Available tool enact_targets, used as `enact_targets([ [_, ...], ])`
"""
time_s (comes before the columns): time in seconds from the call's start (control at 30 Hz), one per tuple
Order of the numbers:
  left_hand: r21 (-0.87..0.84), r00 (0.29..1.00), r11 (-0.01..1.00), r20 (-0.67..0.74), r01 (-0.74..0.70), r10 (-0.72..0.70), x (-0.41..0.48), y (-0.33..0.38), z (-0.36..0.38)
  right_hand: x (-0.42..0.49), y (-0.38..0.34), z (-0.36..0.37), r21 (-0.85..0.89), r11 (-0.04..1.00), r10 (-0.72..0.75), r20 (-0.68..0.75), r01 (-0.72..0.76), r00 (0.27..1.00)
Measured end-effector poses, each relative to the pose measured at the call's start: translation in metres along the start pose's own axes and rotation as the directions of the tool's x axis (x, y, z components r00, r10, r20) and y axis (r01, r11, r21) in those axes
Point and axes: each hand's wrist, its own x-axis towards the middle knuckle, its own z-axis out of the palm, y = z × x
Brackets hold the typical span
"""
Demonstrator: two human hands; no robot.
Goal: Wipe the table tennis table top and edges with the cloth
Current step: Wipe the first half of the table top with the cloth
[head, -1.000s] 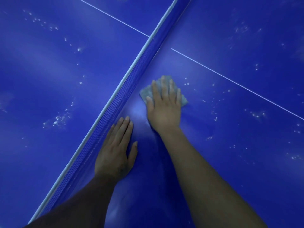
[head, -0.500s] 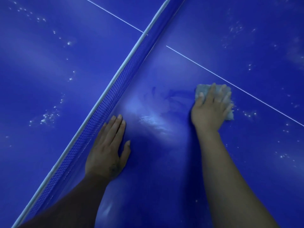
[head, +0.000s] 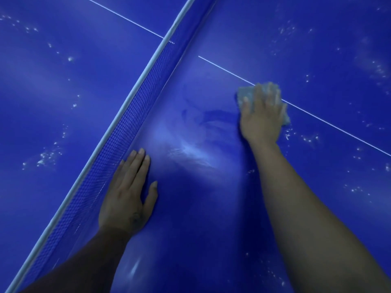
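Observation:
The blue table tennis table top (head: 211, 208) fills the view. A pale grey cloth (head: 243, 95) lies flat on it over the white centre line (head: 338, 130). My right hand (head: 262, 115) presses the cloth down with straight, spread fingers; most of the cloth is hidden under the hand, and the fingers are blurred. My left hand (head: 129, 195) rests flat on the table top beside the net (head: 131, 115), fingers straight, holding nothing. A wet smear (head: 203, 119) shows on the surface left of the cloth.
The net with its white top band (head: 148, 70) runs diagonally from lower left to upper middle and splits the table. White specks and droplets (head: 48, 157) dot the far half and the surface right of my right arm (head: 306, 138).
My right hand has slid the cloth from beside the net to the right and up onto the white centre line, leaving a wet smear. My left hand has stayed flat by the net.

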Motion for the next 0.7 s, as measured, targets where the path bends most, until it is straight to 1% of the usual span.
enact_targets([
  [0.1, 0.003, 1.000, 1.000, -0.004, 0.003, -0.003, 0.000, 0.001, 0.000, -0.019, 0.040, -0.009, 0.045, 0.981, 0.192, -0.018, -0.191, 0.981],
  [0.17, 0.009, 1.000, 1.000, -0.003, 0.005, -0.005, -0.001, 0.000, 0.001, -0.024, 0.041, -0.007, 0.054, 0.955, 0.292, -0.011, -0.291, 0.956],
  [0.23, 0.008, 1.000, 1.000, -0.002, -0.001, 0.001, -0.001, 0.000, 0.001, -0.021, 0.024, -0.004, 0.059, 0.935, 0.349, -0.002, -0.348, 0.937],
  [0.3, -0.001, 1.000, 1.000, -0.006, -0.008, 0.008, 0.000, 0.000, 0.001, -0.019, -0.001, 0.001, 0.042, 0.954, 0.299, -0.008, -0.298, 0.954],
  [0.37, -0.003, 1.000, 1.000, -0.013, -0.010, 0.010, 0.000, 0.001, 0.001, -0.028, -0.031, 0.007, 0.020, 0.985, 0.170, -0.004, -0.170, 0.985],
  [0.43, -0.001, 1.000, 1.000, -0.018, -0.016, 0.016, 0.000, 0.001, 0.001, -0.049, -0.054, 0.014, 0.008, 0.999, 0.038, -0.009, -0.038, 0.999],
  [0.5, 0.000, 0.999, 1.000, -0.023, -0.023, 0.023, 0.000, 0.002, 0.000, -0.067, -0.059, 0.018, 0.022, 0.996, -0.081, -0.003, 0.081, 0.997],
  [0.57, -0.003, 0.999, 1.000, -0.026, -0.026, 0.026, 0.001, 0.002, 0.000, -0.070, -0.038, 0.016, 0.021, 0.986, -0.166, 0.023, 0.165, 0.986],
  [0.6, -0.007, 0.999, 1.000, -0.026, -0.027, 0.027, 0.001, 0.002, 0.000, -0.066, -0.022, 0.014, 0.011, 0.986, -0.168, 0.026, 0.167, 0.985],
  [0.63, -0.010, 0.999, 1.000, -0.026, -0.027, 0.027, 0.001, 0.002, 0.000, -0.061, -0.004, 0.010, 0.000, 0.991, -0.137, 0.018, 0.137, 0.990],
  [0.7, -0.012, 0.999, 1.000, -0.030, -0.027, 0.026, 0.001, 0.002, 0.000, -0.050, 0.031, 0.000, 0.000, 1.000, -0.005, -0.004, 0.005, 1.000],
])
